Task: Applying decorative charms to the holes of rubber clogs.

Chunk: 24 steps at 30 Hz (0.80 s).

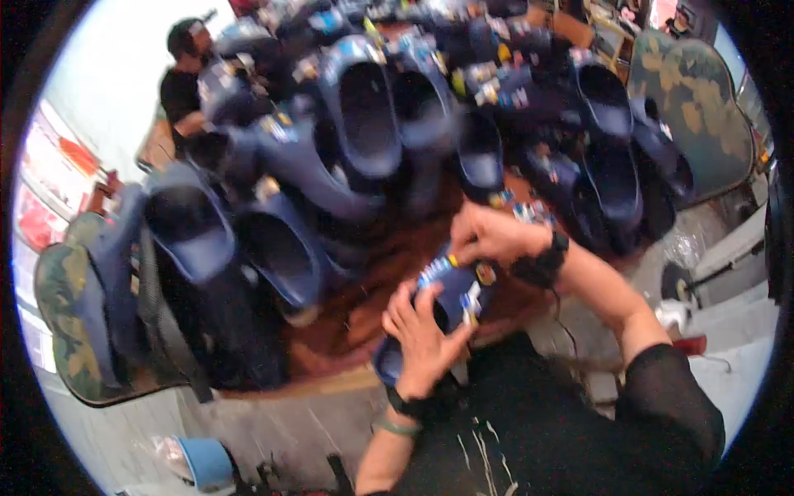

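Observation:
A navy blue clog point(455, 296) with small colourful charms point(471, 304) on its upper is in front of me, near the table's front edge. My left hand point(423, 332) grips it, fingers across one side and thumb on the other. Its open heel end shows below that hand. Just above the toe part, my right hand point(496, 237) is closed in a pinch, fingertips by a yellow charm point(452, 259). Whatever those fingertips hold is too small to make out. More small charms point(533, 212) lie beyond my right wrist.
Many navy clogs point(364, 116) are piled across the brown table point(356, 310), several decorated with charms. Camouflage-patterned chair backs point(691, 107) stand at the right and left. A person in black point(182, 87) is at the far left. A blue bucket point(207, 463) stands on the floor.

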{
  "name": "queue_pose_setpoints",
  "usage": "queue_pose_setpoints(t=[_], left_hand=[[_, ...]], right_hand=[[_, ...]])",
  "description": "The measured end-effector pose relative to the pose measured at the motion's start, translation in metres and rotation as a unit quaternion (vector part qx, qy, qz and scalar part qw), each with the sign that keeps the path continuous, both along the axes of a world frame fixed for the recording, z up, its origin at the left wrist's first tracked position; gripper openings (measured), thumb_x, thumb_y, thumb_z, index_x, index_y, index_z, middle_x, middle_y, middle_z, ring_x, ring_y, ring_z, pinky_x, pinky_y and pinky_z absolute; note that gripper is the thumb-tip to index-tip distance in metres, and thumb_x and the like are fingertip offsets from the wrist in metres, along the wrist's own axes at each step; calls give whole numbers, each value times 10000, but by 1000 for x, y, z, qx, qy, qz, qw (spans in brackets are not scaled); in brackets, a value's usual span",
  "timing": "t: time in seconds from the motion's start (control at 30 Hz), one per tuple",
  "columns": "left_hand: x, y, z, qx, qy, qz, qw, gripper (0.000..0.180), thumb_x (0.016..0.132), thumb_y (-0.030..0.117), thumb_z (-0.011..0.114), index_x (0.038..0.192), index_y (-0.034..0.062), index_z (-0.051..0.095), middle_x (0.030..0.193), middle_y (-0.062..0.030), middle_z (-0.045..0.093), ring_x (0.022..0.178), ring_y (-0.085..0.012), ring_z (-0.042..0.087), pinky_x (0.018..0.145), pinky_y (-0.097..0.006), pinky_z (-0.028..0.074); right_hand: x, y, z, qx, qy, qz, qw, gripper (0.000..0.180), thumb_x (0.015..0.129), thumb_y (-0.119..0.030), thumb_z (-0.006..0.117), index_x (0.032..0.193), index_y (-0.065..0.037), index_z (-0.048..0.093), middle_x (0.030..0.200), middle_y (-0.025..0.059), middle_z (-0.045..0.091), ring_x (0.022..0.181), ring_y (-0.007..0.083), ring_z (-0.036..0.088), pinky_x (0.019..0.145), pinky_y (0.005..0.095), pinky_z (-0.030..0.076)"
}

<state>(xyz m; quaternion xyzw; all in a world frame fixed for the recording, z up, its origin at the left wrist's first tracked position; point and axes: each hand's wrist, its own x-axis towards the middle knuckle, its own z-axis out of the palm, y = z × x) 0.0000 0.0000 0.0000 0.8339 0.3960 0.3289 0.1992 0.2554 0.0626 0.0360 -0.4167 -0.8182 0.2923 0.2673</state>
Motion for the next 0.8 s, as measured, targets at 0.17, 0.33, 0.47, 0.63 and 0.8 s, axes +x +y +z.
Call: queue_pose_setpoints(t=[0.17,0.33,0.47,0.63,0.8], left_hand=[[-9,-1,-2,4,10,11,1000,863,649,522,843,1314,148,440,1323,-167,382,1277,-358,322,1040,-521,201],[0,14,0,12,27,7,1000,860,652,548,843,1309,159,447,1306,-157,392,1270,-345,326,1029,-516,199],[-1,22,-6,11,19,-7,1000,857,644,549,848,1305,165,459,1302,-159,396,1265,-347,336,1032,-510,202],[-1,21,-9,9,11,4,1000,793,689,612,784,1291,174,511,1330,-153,414,1287,-344,354,1028,-535,229],[-18,2,-18,-8,123,-45,991,1127,750,829,552,1516,53,266,1587,-224,166,1296,-379,335,1045,-538,246]], right_hand=[[-22,34,31,-310,-104,5,945,224,729,-176,793,861,-21,701,860,76,679,821,175,634,721,330,497],[1,92,-13,-414,7,231,880,226,801,-182,812,871,-12,681,1085,86,599,1106,205,537,959,342,403],[4,89,-8,-402,41,261,876,196,831,-173,789,893,-12,697,1192,103,594,1192,214,504,1015,348,375],[9,83,-9,-431,80,227,870,189,856,-174,766,921,-6,709,1291,147,601,1297,232,463,1067,365,345],[9,57,-25,-455,97,233,854,164,880,-158,744,940,-11,707,1370,145,545,1337,238,432,1092,364,331]])
